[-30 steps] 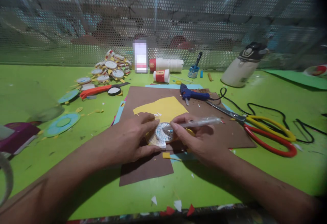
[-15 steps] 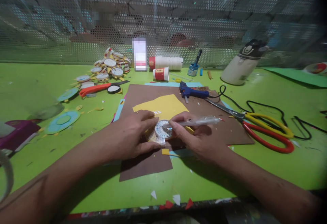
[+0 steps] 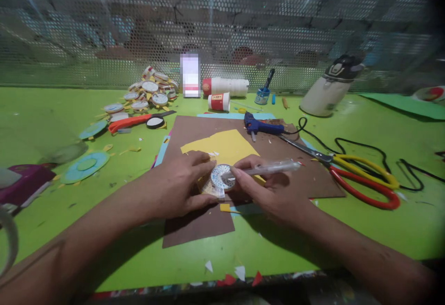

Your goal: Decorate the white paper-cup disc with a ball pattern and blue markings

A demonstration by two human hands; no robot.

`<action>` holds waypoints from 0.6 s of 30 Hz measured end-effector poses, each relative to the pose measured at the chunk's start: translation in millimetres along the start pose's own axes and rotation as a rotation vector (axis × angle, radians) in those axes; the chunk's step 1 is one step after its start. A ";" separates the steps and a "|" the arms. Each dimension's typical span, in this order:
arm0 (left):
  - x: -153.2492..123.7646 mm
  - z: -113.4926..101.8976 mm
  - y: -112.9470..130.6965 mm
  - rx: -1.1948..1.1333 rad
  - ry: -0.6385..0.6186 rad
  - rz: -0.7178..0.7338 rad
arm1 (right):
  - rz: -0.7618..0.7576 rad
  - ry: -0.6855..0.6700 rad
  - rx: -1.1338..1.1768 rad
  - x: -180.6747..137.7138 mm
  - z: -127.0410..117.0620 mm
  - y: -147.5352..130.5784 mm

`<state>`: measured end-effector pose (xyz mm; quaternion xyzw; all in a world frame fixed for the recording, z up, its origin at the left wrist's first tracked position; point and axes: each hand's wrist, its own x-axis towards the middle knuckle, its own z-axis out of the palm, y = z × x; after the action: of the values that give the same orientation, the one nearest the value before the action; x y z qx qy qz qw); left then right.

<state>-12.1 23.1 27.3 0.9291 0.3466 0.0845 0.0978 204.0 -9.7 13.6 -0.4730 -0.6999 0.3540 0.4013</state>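
A white disc with blue speckles (image 3: 220, 175) lies before me, near the yellow sheet (image 3: 231, 142). Partly under it is a pale patterned paper (image 3: 212, 189), most of it covered by my fingers. My left hand (image 3: 181, 182) holds this paper from the left, thumb on its lower edge and fingers along the upper side. My right hand (image 3: 259, 182) is closed round a pen with a clear barrel (image 3: 278, 167). The pen slants leftward, and its tip is at the disc's face. Whether the tip touches is too small to tell.
A brown foam sheet (image 3: 306, 182) lies beneath. Right of my hands are large scissors (image 3: 363, 175) and a blue glue gun (image 3: 266, 125) with its cord. An orange cutter (image 3: 130, 122), blue-green discs (image 3: 85, 167) and piled paper-cup pieces (image 3: 149, 87) are left. A jug (image 3: 328, 87) stands behind.
The pen tip and right fingertips have shifted very slightly over the disc. My left hand stays in place.
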 end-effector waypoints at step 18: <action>1.2 -2.0 2.0 0.023 -0.017 0.012 | -0.012 0.009 -0.069 -2.2 -3.8 -6.9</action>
<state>-10.5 22.7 29.8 0.9329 0.3411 0.0733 0.0897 205.3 -13.4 20.7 -0.4838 -0.7127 0.3253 0.3901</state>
